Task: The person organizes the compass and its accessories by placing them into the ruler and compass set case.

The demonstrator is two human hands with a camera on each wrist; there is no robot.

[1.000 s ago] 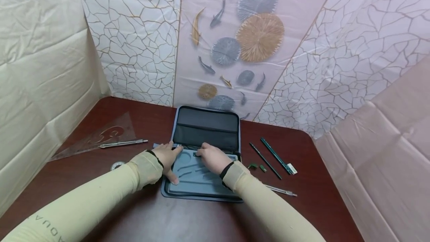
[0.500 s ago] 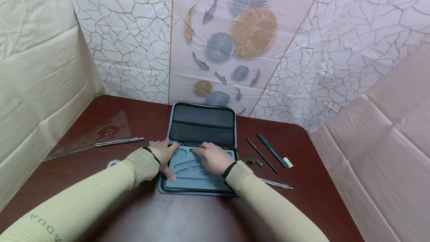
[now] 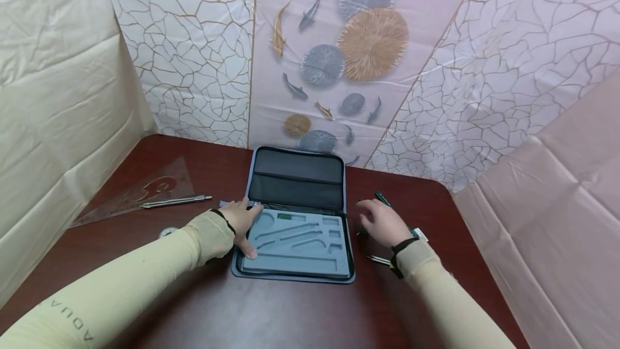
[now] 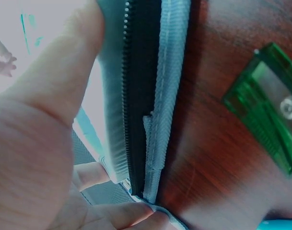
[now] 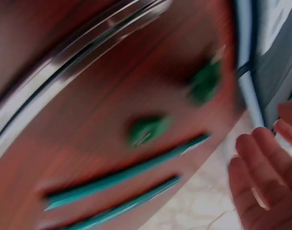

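An unzipped blue zip case (image 3: 294, 280) lies open on the table, its grey-blue moulded tray (image 3: 295, 264) showing shaped recesses. A small green piece (image 3: 284, 216) sits in a slot near the tray's back edge. My left hand (image 3: 239, 225) rests spread on the case's left edge, thumb on the tray's front-left part. To the right of the case hovers my right hand (image 3: 385, 223), fingers loosely bent and holding nothing. It partly covers green pencils in the head view. The right wrist view shows two pencils (image 5: 126, 172), two small green pieces (image 5: 148, 129) and a metal compass (image 5: 78, 62), all blurred.
A clear set square (image 3: 145, 193) and another metal compass (image 3: 176, 201) lie at the left. A round white item (image 3: 168, 231) is beside the left sleeve. In the left wrist view a green pencil sharpener (image 4: 268, 105) lies by the case. A white eraser (image 3: 420, 234) is at the right.
My right hand has let go of the small green piece in the tray slot and moved right, off the case. The left hand stays on the case edge. The head view has shifted slightly.
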